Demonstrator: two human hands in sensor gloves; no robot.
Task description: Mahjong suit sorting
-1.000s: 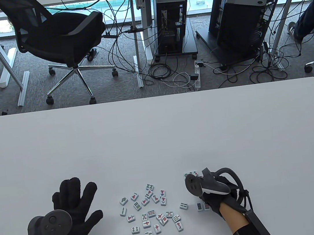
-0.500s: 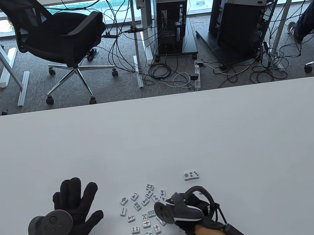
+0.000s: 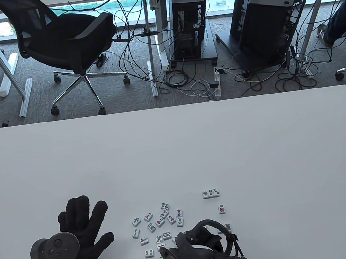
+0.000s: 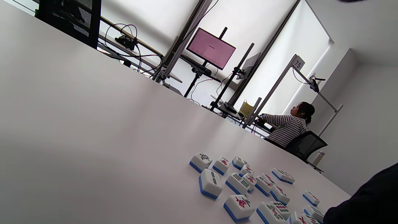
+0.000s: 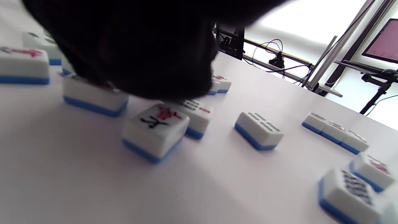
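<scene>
The left hand (image 3: 83, 225) lies flat on the white tabletop (image 3: 175, 148), fingers straight and spread, holding nothing; its tracker (image 3: 53, 254) sits on the back of the hand. The loose pile of mahjong tiles (image 3: 160, 224) is just to the right of this hand, face up, white w/ blue backs, approx. between the two hands. The right hand (image 3: 208, 246) is low over the near-right part of the pile, palm down, w/ its tracker (image 3: 184, 254) covering the fingers in the table view. In the right wrist view the gloved fingers (image 5: 140, 46) come down onto tiles and seem to touch one tile (image 5: 94, 95) under them, but I cannot tell if they pinch it or only press it. Beyond the right hand, a bit to its right, three dot tiles stand in a short row (image 3: 211, 193), touching side by side. One single tile (image 3: 222, 209) lies between that row and the right hand, apart from both. Another tile (image 3: 228, 226) shows just beside the right hand's wrist strap.
</scene>
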